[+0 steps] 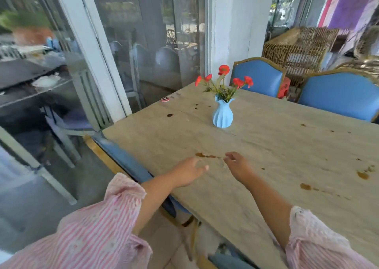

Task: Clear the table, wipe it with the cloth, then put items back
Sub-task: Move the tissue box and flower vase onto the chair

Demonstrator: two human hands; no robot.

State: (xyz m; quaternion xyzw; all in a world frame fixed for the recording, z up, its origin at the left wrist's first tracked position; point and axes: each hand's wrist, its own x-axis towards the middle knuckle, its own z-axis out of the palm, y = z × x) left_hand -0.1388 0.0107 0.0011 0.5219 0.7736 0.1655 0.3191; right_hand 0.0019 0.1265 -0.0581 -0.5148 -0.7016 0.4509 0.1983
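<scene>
Barely started tbh: vase (223,112) and small round thing (164,99) weren't cleared off the stained table (287,145) yet, no cloth visible, left grip (189,171) and right grip (238,166) hung loose, empty.

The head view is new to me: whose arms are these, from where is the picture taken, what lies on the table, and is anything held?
No machine here: a person wears one wide camera on the head, looking forward and down, so you see their own arms. The left hand and right hand hover over the table, fingers loosely curled, holding nothing. On the table stand a blue vase with red flowers and, near the far left edge, a small round pink object. Brown stains mark the surface. No cloth is in view.
</scene>
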